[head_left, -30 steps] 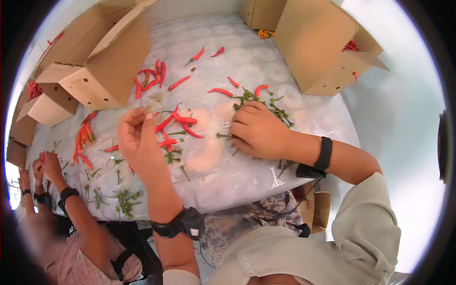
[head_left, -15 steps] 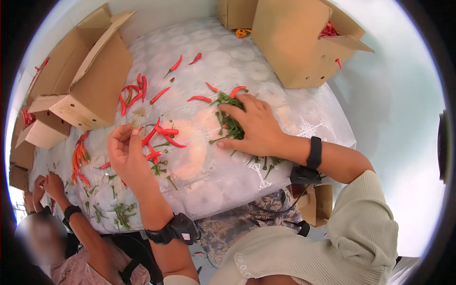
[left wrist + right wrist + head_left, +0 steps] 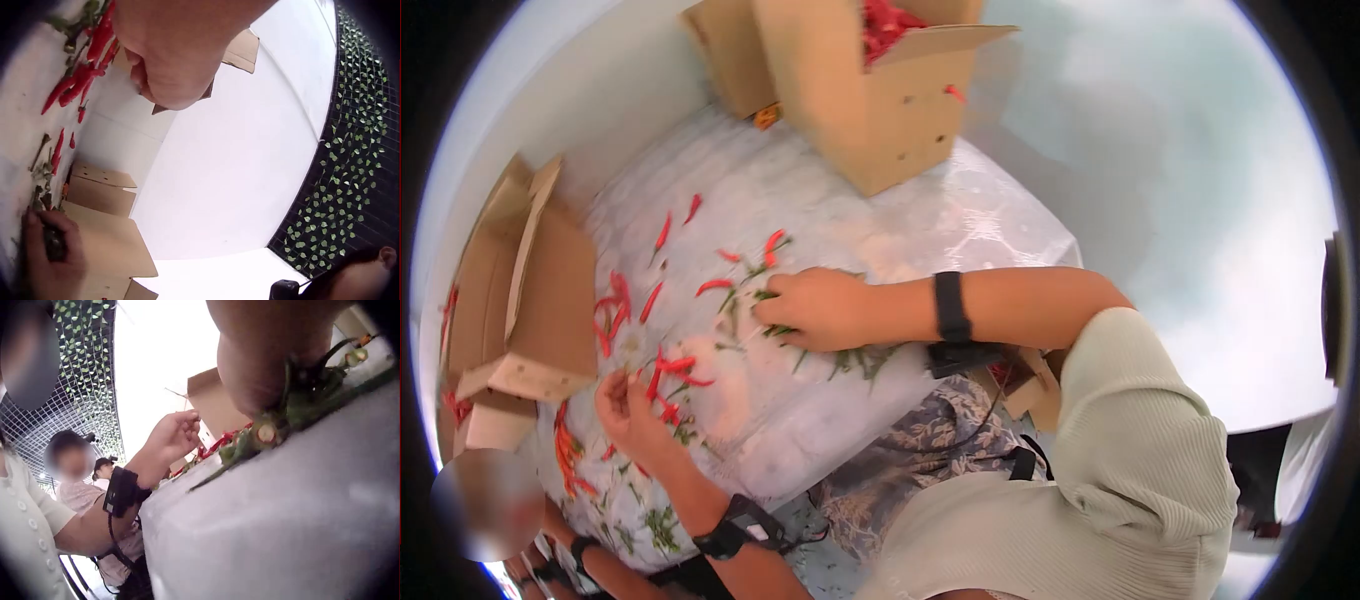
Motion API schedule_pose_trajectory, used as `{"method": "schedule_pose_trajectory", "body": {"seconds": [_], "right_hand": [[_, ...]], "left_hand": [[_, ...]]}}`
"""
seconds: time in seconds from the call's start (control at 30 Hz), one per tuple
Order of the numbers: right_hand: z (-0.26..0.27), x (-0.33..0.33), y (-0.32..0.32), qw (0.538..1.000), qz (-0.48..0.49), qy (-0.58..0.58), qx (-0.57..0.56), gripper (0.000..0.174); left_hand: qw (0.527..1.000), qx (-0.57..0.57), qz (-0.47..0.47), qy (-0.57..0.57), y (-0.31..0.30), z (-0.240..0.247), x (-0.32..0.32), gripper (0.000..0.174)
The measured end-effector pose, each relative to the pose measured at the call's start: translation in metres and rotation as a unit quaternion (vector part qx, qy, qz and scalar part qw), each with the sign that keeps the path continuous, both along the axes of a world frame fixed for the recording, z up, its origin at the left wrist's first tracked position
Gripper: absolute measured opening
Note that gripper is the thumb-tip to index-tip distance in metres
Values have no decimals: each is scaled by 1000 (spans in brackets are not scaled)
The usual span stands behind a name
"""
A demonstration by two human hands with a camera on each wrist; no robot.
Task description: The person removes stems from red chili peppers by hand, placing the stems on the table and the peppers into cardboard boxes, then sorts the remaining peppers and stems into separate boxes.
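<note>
My right hand curls its fingers over a bunch of green chili stems on the table, and some stick out past the fingertips. The left wrist view shows dark green between the thumb and fingers. Raised at the left, my left hand has loosely bent fingers, and nothing shows between them in the right wrist view. Just beyond it lie several red chilies. A few more red chilies are scattered ahead of the right hand, with loose stems near its wrist.
A large cardboard box holding red chilies stands at the back, and another open box on the left. Stems lie near the front edge of the covered table. Another person's arms are at lower left.
The head view has swung right. My right hand, spread over the stems half a second ago, has closed around them. My left hand stays raised with bent fingers.
</note>
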State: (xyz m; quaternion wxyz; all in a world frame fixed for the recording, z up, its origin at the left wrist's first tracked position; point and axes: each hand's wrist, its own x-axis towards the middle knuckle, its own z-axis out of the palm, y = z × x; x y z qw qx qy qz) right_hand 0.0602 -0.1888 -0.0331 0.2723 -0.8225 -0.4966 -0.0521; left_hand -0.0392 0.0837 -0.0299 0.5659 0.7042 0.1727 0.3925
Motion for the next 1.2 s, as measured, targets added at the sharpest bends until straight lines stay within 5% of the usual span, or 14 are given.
{"method": "schedule_pose_trajectory", "body": {"seconds": [0.2,0.43,0.57,0.67,0.73,0.8,0.9,1.0,1.13,1.2], "right_hand": [[13,34,-22,984,18,18,176,14],[65,25,-136,956,-65,-59,279,14],[76,18,-232,908,-235,-188,293,15],[69,21,-292,837,-406,-131,343,15],[51,33,-327,784,-479,-74,388,16],[28,50,-349,775,-502,-70,378,17],[-2,75,-368,771,-530,-38,351,23],[-38,105,-384,795,-555,-24,244,38],[-79,134,-401,857,-486,170,-17,81],[-91,140,-421,862,-497,93,-34,68]], "left_hand": [[998,31,12,51,-4,5,0,18],[992,67,27,101,2,-2,4,23],[989,100,16,104,-14,2,7,21],[970,174,17,166,-28,11,8,21],[952,226,-88,186,-34,10,7,26],[920,266,-171,231,-12,0,8,39],[833,380,-269,299,-60,26,-16,55],[794,375,-325,352,-99,50,-32,35],[844,347,-258,319,-108,56,-53,62],[844,331,-250,340,-101,60,-62,59]]}}
